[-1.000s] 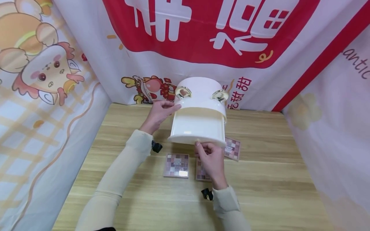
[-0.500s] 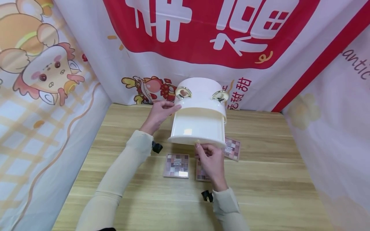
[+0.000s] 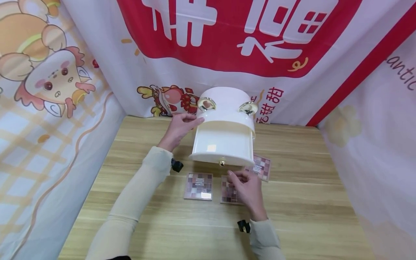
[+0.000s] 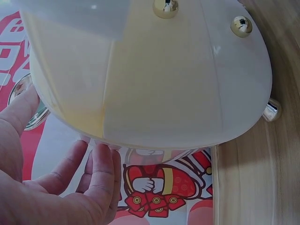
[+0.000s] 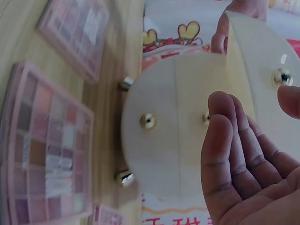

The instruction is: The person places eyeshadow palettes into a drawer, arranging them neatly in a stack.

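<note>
Drawn back from the small round gold knob (image 3: 222, 163), the bare right grip (image 3: 248, 189) now hangs below and right of it, fingers loosely bent, holding nothing. Starting at the left, the bare left grip (image 3: 179, 130) rests against the side of a rounded, glossy white plastic case (image 3: 224, 96), fingers and thumb touching rather than clamped. Nearer the person, a flat, square pink palette with a checkered lid (image 3: 199, 186) lies on the pale wood-grain bench (image 3: 299, 209). At centre, the case's white drawer (image 3: 224, 159) juts well out; I'd worry that a push down on its front, with the left grip lifted away, could tip everything forward. A matching middle palette (image 3: 228, 196) lies partly hidden by the right grip, and a third palette (image 3: 262, 167) beyond; a low wrist sweep could knock either askew.
</note>
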### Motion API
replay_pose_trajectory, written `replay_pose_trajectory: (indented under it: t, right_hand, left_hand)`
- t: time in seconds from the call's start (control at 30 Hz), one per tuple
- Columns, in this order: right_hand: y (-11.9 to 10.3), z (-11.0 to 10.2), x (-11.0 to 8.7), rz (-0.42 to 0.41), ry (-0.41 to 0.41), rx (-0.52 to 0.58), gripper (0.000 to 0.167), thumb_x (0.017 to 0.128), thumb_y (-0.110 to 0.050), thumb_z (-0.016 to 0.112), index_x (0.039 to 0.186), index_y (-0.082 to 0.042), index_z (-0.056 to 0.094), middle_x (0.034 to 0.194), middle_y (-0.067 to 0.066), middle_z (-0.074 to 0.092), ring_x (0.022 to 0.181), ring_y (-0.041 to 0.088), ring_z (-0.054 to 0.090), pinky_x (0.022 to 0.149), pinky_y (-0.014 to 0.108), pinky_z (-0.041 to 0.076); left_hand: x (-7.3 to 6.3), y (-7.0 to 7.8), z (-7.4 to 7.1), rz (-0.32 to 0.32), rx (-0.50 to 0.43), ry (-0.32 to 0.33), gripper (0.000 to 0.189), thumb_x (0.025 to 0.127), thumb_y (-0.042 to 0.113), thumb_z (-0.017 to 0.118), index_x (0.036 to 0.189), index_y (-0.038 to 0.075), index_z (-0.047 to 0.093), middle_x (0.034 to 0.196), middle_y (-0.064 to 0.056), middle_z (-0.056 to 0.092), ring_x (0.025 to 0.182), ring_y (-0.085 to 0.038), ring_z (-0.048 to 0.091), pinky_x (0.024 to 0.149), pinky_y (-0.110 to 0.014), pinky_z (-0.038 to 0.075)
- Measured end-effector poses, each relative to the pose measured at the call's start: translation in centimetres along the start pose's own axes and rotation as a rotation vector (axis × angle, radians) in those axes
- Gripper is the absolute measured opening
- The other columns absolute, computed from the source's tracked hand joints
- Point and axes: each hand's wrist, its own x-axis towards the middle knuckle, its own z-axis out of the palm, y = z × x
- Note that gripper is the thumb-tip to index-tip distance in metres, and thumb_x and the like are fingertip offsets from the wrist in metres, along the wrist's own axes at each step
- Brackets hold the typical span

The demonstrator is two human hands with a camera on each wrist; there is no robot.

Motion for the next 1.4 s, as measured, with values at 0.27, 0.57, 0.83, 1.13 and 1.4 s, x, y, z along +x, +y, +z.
replay_pose_trajectory:
  t: [0.27, 0.57, 0.83, 1.13, 1.4]
  right_hand:
    - [1.9, -2.0, 0.7, 0.039, 0.025, -0.018, 0.022, 0.093, -0.023, 0.075, 0.1, -0.002, 0.074, 0.088, 0.015, 0.073, 0.077, 0.032, 0.071, 0.07, 0.041, 0.06]
    - [5.8, -5.2, 3.2, 0.081, 0.083, -0.119, 0.024, 0.094, -0.022, 0.072, 0.1, 0.001, 0.073, 0.09, 0.02, 0.072, 0.081, 0.039, 0.07, 0.065, 0.032, 0.059]
    - [7.7, -8.0, 5.5, 0.08, 0.121, -0.249, 0.028, 0.092, -0.023, 0.074, 0.105, 0.001, 0.071, 0.089, 0.013, 0.068, 0.076, 0.024, 0.063, 0.062, 0.023, 0.051]
    - [9.4, -10.4, 8.8, 0.101, 0.102, -0.337, 0.042, 0.092, -0.024, 0.075, 0.121, 0.004, 0.064, 0.105, 0.018, 0.067, 0.091, 0.026, 0.063, 0.073, 0.029, 0.053]
    - [10.0, -11.6, 11.3, 0.184, 0.007, -0.434, 0.077, 0.085, -0.026, 0.081, 0.144, 0.007, 0.044, 0.122, 0.028, 0.06, 0.105, 0.036, 0.06, 0.088, 0.045, 0.052]
  left_hand:
    - [0.0, 0.1, 0.0, 0.006, -0.009, -0.001, 0.064, 0.072, 0.06, 0.084, 0.117, 0.016, 0.068, 0.118, -0.002, 0.064, 0.109, -0.024, 0.058, 0.092, -0.04, 0.049]
    - [-0.1, 0.1, 0.1, 0.006, 0.007, 0.004, 0.065, 0.073, 0.06, 0.084, 0.119, 0.016, 0.067, 0.119, -0.002, 0.063, 0.11, -0.023, 0.058, 0.094, -0.041, 0.049]
    - [0.0, 0.1, 0.1, 0.007, 0.021, 0.005, 0.067, 0.072, 0.061, 0.083, 0.119, 0.017, 0.068, 0.118, -0.002, 0.064, 0.109, -0.023, 0.058, 0.094, -0.041, 0.049]
    - [0.0, 0.1, -0.1, 0.005, 0.021, 0.002, 0.066, 0.072, 0.061, 0.083, 0.118, 0.017, 0.068, 0.118, -0.002, 0.064, 0.109, -0.023, 0.058, 0.094, -0.042, 0.049]
    - [-0.1, 0.0, 0.0, 0.008, 0.014, 0.002, 0.066, 0.073, 0.06, 0.083, 0.119, 0.016, 0.068, 0.119, -0.002, 0.063, 0.11, -0.024, 0.057, 0.098, -0.045, 0.048]
